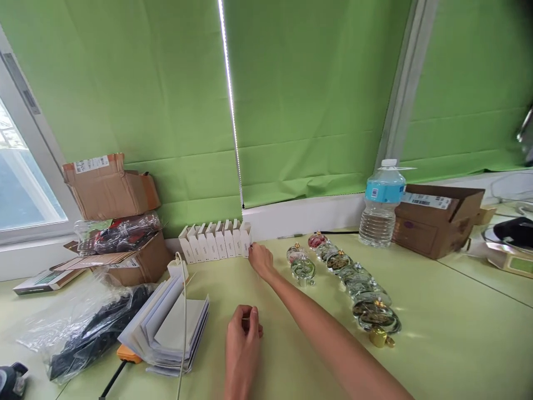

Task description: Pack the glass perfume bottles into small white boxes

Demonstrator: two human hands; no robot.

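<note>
A row of several slim white boxes (pixel 214 243) stands upright against the wall below the green blind. My right hand (pixel 261 261) reaches to the right end of this row, its fingers closed at the last box; what they hold, if anything, is hidden. Nearer the camera, my left hand (pixel 245 339) is over the green table with its fingers curled together, and its contents cannot be made out. To the right of my right hand, round glass bottles with gold-coloured tops (pixel 360 286) lie in a long row, beside a shorter row of glass bottles (pixel 303 268).
Left are stacked cardboard boxes (pixel 110 191), a plastic bag with black contents (pixel 95 333), a paper stack (pixel 183 328) and a white cable (pixel 184 311). Back right stand a water bottle (pixel 380 208) and an open cardboard box (pixel 435 222).
</note>
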